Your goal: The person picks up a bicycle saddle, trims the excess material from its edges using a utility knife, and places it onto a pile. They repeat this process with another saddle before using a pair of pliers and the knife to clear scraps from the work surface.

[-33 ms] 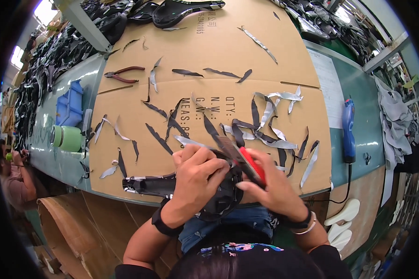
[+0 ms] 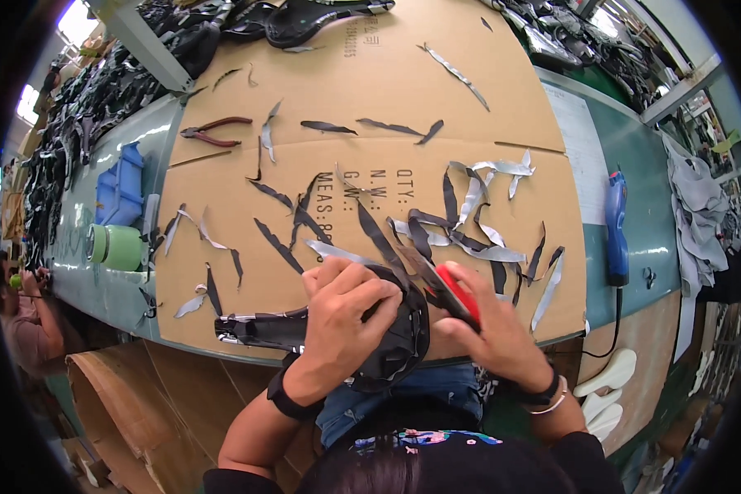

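A black bicycle saddle [image 2: 393,350] lies underside up at the table's near edge, its narrow nose pointing left. My left hand [image 2: 344,309] is closed over its wide end, thumb and fingers bent together at the rim. Whatever lies between those fingertips is hidden. Wrapped in my right hand [image 2: 494,333] is a cutting tool [image 2: 463,298] with a red-and-black handle and a grey, blade-like end. That end points up and left, slightly apart from the saddle's right rim. Just beyond the saddle lie dark trimmed strips [image 2: 376,233], some with pale backs.
Brown cardboard [image 2: 288,185] covers the table. Red-handled pliers [image 2: 218,130] lie far left, near a blue bin [image 2: 121,188] and a green jar [image 2: 117,247]. A blue corded tool [image 2: 617,230] stands right. More saddles [image 2: 309,20] pile at the back; a person [image 2: 34,309] works at left.
My right hand has shifted slightly right and down with the cutting tool, drawing its tip away from the saddle rim. My left hand stays nearly in place.
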A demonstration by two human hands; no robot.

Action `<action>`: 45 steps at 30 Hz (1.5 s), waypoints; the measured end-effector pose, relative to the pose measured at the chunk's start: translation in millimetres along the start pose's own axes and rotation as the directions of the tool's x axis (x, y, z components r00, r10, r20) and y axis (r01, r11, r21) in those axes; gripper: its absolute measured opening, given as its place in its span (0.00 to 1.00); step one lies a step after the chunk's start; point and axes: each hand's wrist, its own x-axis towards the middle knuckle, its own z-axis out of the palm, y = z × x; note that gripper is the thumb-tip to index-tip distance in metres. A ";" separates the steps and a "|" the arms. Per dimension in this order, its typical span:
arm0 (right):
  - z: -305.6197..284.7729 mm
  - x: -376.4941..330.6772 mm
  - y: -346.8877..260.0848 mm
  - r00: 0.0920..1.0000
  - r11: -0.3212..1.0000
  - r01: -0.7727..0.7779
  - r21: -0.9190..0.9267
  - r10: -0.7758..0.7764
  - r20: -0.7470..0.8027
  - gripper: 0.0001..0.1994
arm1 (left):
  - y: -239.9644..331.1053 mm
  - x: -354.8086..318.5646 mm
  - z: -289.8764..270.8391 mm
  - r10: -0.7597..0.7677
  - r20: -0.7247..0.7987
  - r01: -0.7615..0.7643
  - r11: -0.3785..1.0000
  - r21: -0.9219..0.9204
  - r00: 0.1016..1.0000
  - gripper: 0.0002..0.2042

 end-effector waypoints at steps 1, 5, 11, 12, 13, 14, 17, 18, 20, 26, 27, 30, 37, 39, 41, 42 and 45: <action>-13.5 -7.3 6.3 0.993 0.999 -0.045 -0.022 0.047 0.105 0.27 | 2.7 -0.5 -3.0 -0.029 0.010 0.030 0.999 -0.025 1.000 0.06; -29.1 -14.2 10.9 0.983 0.997 -0.023 -0.069 0.035 0.179 0.26 | 8.4 1.7 0.5 -0.049 -0.011 0.049 0.999 0.006 0.999 0.09; -27.1 -22.1 13.3 0.991 0.995 -0.092 -0.048 0.096 0.095 0.26 | 19.5 3.8 13.6 -0.096 -0.014 0.096 0.950 0.297 0.995 0.10; -25.8 -24.3 14.0 0.991 0.994 -0.095 -0.046 0.099 0.092 0.26 | 19.2 4.4 14.2 -0.096 0.004 0.092 0.962 0.256 0.995 0.09; -24.0 -26.5 15.4 0.995 0.996 -0.073 -0.042 0.076 0.069 0.26 | 18.2 4.8 14.8 -0.095 0.008 0.090 0.962 0.256 0.995 0.09; -23.1 -29.1 16.1 0.997 0.998 -0.052 -0.039 0.054 0.047 0.25 | 16.9 3.8 15.3 -0.090 0.019 0.083 0.969 0.232 0.996 0.08; -27.5 -31.8 15.1 0.991 0.997 -0.059 -0.044 0.064 0.116 0.25 | 15.9 3.4 13.3 -0.054 0.032 0.047 0.980 0.193 0.998 0.06; -27.2 -31.0 16.1 0.991 0.997 -0.065 -0.044 0.069 0.116 0.25 | 15.4 3.6 12.7 -0.023 0.032 0.017 0.984 0.179 0.999 0.05; -24.4 -25.6 19.3 0.988 0.996 0.023 -0.089 -0.009 0.152 0.26 | 13.0 2.8 13.5 -0.021 0.021 0.017 0.988 0.151 1.000 0.06; -22.7 -17.5 16.3 0.933 0.944 0.085 -0.319 0.038 0.358 0.30 | 11.2 2.1 9.2 -0.024 -0.031 0.025 0.999 0.031 0.999 0.07; -20.4 -22.9 15.5 0.932 0.944 0.085 -0.319 0.038 0.361 0.30 | 10.9 2.7 7.2 -0.030 -0.041 0.029 0.999 -0.016 0.999 0.08; -7.5 -53.5 6.8 0.953 0.950 0.000 -0.312 0.094 0.288 0.30 | 9.2 -0.5 1.3 -0.065 -0.044 0.060 0.990 -0.124 0.997 0.08; 22.9 -97.9 -31.0 0.922 0.928 -0.373 0.007 0.370 0.113 0.30 | -2.4 -3.3 1.8 -0.561 -0.160 0.024 0.306 -0.952 0.813 0.02; 24.3 -94.8 -36.3 0.899 0.901 -0.434 0.024 0.431 0.080 0.30 | -7.8 -0.4 -0.3 -0.551 -0.144 0.008 0.265 -0.964 0.822 0.01; 16.5 -87.2 -30.0 0.941 0.942 -0.321 -0.101 0.329 0.077 0.30 | -15.0 -1.1 -6.3 -0.526 -0.066 0.155 0.365 -0.918 0.848 0.06; 12.7 -80.0 -24.7 0.968 0.951 -0.205 -0.231 0.231 0.092 0.30 | -19.5 -0.5 -14.5 -0.527 -0.071 0.154 0.370 -0.916 0.847 0.06; -3.2 -45.5 -25.0 0.940 0.934 -0.191 -0.302 0.263 0.219 0.29 | -46.0 15.1 -59.0 -0.507 0.431 0.592 0.802 -0.081 0.747 0.23</action>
